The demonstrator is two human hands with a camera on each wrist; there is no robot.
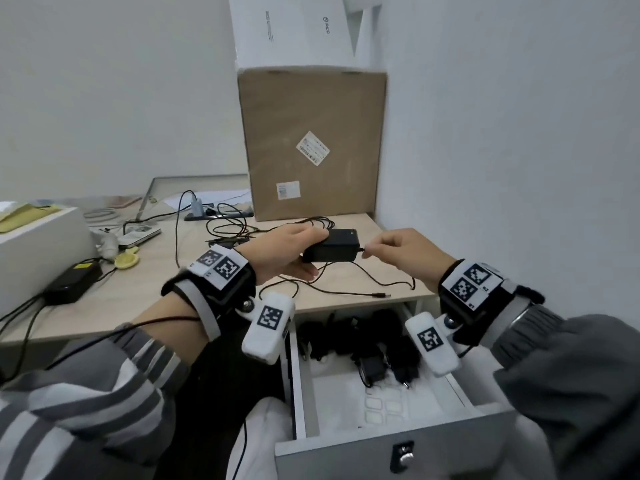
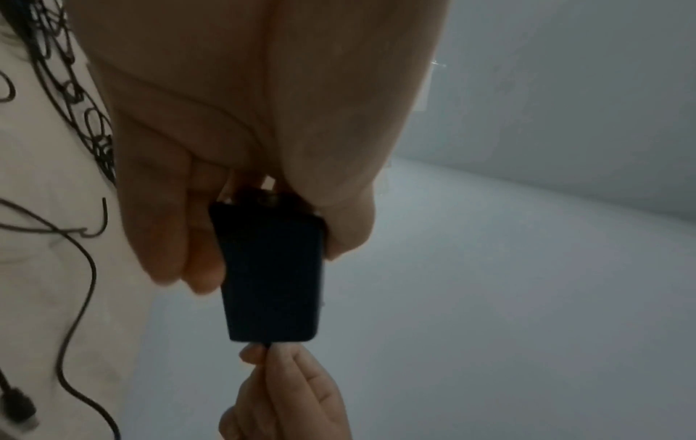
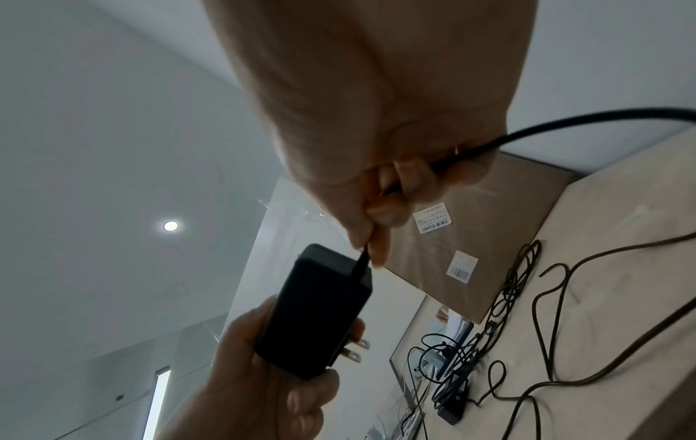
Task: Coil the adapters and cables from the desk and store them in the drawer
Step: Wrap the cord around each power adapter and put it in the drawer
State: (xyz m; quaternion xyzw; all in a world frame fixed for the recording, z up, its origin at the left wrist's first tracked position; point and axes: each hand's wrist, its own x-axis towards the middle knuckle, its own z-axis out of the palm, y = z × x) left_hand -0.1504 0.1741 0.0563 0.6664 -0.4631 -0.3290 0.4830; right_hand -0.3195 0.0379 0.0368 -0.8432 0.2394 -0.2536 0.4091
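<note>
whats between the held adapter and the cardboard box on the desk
In the head view, a tangle of black cables lies on the desk between the adapter, gripped by the left hand, and the box.

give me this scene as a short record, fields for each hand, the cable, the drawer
left hand: grips black rectangular power adapter above the desk
right hand: pinches thin black cable where it leaves the adapter
cable: uncoiled, trailing across light wooden desk
drawer: white drawer open below the desk, black adapters already inside
</note>
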